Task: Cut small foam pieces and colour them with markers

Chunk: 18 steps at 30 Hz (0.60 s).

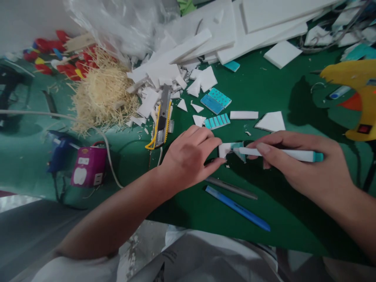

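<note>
My left hand (194, 156) pinches the left end of a small white foam piece (225, 149) against the green table. In my right hand (299, 156) is a white marker with a teal end (302, 155), its tip touching the foam, where a teal patch shows. Just in front of the hands lie a grey pen (232, 188) and a blue pen (237, 208). Beyond the left hand are a teal striped foam piece (217, 121), a dotted teal piece (220, 97) and a plain blue piece (212, 104). A white foam strip (244, 115) lies behind the marker.
A yellow box cutter (161, 119) rests near foam scraps, beside a heap of straw (102, 92). White foam sheets (205, 35) are stacked at the back. At right stands a yellow glue gun (357, 98); at left, a purple power adapter (89, 166) with a cable.
</note>
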### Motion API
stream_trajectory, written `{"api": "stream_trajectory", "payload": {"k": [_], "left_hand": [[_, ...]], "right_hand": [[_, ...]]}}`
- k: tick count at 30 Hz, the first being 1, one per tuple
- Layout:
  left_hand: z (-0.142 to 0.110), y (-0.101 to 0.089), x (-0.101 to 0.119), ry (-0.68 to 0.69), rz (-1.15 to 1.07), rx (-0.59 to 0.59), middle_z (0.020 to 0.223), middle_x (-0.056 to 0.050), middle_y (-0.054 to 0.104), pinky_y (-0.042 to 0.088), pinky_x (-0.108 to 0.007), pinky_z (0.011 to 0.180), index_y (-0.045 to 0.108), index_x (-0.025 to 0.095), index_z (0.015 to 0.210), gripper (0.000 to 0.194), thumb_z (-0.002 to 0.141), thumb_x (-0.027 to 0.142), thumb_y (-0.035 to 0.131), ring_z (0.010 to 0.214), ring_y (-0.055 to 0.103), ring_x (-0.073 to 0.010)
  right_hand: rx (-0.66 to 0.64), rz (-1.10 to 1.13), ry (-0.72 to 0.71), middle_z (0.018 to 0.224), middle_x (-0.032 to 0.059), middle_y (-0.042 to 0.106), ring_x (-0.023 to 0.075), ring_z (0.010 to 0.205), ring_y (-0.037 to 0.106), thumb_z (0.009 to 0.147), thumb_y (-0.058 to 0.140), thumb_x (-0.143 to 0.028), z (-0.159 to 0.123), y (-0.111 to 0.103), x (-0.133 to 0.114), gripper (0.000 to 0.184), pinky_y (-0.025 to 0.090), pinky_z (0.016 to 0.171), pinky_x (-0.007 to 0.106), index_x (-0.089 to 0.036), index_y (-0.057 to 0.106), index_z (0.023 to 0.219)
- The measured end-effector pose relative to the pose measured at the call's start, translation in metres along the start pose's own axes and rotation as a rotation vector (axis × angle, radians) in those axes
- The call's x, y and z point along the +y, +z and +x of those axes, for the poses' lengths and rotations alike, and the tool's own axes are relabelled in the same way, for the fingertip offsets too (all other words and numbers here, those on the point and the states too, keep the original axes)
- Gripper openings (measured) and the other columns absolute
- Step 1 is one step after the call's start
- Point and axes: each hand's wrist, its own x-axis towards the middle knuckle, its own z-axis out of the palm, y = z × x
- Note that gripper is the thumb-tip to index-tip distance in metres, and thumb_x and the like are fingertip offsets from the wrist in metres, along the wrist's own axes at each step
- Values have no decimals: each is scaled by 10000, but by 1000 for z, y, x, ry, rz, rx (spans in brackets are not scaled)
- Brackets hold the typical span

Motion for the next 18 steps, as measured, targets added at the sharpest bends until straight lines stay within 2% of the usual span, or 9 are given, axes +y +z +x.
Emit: {"api": "stream_trajectory", "payload": {"k": [10, 18], "left_hand": [[0, 1, 1, 6, 4, 7, 992, -112, 705, 545, -387, 849, 723, 109, 1075, 226, 992, 310, 661, 933, 640, -267], [0, 0, 0, 8, 8, -6, 1006, -107, 704, 544, -382, 858, 719, 119, 1084, 214, 992, 305, 663, 940, 643, -260]], "right_hand": [[6, -42, -21, 670, -41, 746, 147, 575, 682, 847, 761, -242, -1, 1, 1, 85, 539, 525, 259, -300, 789, 792], [36, -53, -16, 582, -37, 690, 129, 515, 629, 822, 774, -262, 0, -1, -1, 56, 501, 478, 242, -282, 815, 790]]}}
